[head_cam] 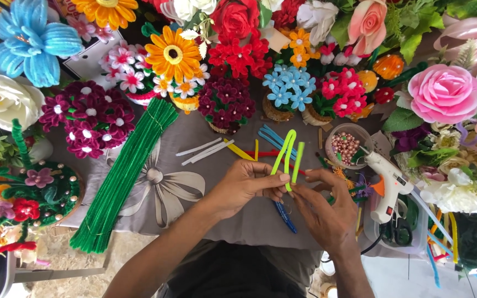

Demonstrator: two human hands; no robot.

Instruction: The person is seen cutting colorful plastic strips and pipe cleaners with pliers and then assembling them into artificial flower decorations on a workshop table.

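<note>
Left hand (247, 185) and right hand (321, 207) pinching a bent lime-green fuzzy pipe cleaner (287, 154), fingers closing round it, white glue gun (386, 185) lying just right, thick bundle of dark green pipe cleaners (122, 176) lying well left

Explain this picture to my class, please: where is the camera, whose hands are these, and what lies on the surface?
There is no machine here. One camera sits on a person's head and looks down, so both bare hands are that person's own. The left hand and the right hand meet on a lime-green fuzzy craft stem, bent into upright loops and pinched at its base. They work over a grey cloth with a printed flower. On it lie a bundle of dark green stems, loose white, yellow and blue stems, a bowl of pink beads and a white glue gun. Finished handmade flowers in many colours ring the cloth.
</note>
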